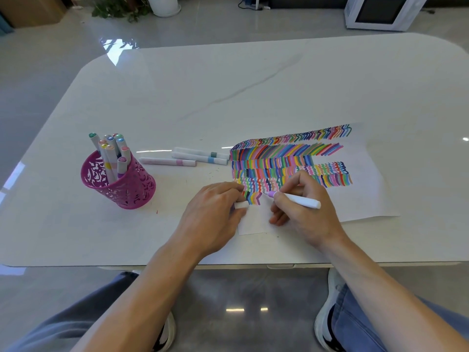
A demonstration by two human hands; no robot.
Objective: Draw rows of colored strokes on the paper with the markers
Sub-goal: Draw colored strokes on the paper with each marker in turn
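Observation:
A white sheet of paper (365, 194) lies on the table, covered with several rows of colored strokes. My right hand (304, 212) grips a white marker (302, 200) with a light purple tip, and the tip touches the paper at the end of the lowest row of strokes. My left hand (213, 217) rests on the paper's left corner and holds a small white marker cap (241, 205) between its fingers.
A pink cut-out pen cup (121, 184) holding several markers stands at the left. Three capped white markers (198, 156) lie between the cup and the paper. The white marble table (228, 85) ends just in front of my knees.

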